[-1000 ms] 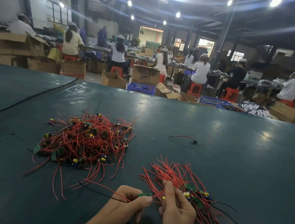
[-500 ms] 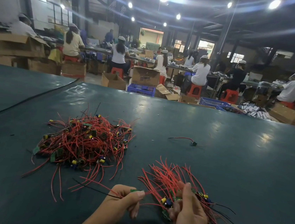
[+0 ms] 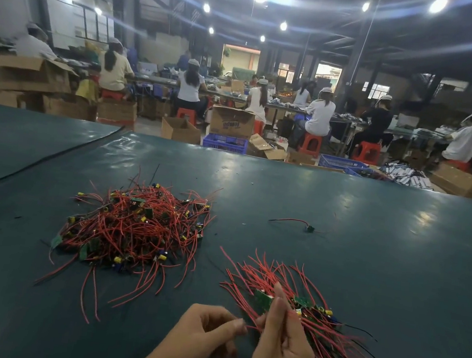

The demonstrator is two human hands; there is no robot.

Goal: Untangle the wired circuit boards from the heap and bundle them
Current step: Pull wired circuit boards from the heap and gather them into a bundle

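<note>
Now our bundle [image 3: 313, 314] lies on the table [image 3: 380, 269], near us and to our right. Its red wires fan out and its green boards sit close together in the middle. Our right hand [image 3: 280, 351] grips it from the near side, fingers curled round a bunch of wires. One board [image 3: 263, 299] sits just by the fingertips. Our left hand [image 3: 205, 331] pinches a thin red wire [image 3: 251, 326] between thumb and finger, right beside the right hand.

So what could go wrong? We think a hard tug on that one wire could pull it off its board, because the wire is thin. A loose pinch could let it slip. Nothing ties the bundle, so if the right hand lets go a little, the wires could spread and mix up again.

Farther out on our left sits the heap [image 3: 135, 226], well apart from the bundle. Its wires cross every way and some long ends poke toward us. If we pull one board out fast, others could come along, or a knot could get tighter.

One stray board [image 3: 308, 227] lies alone, farther out on the table. We could forget it.
</note>
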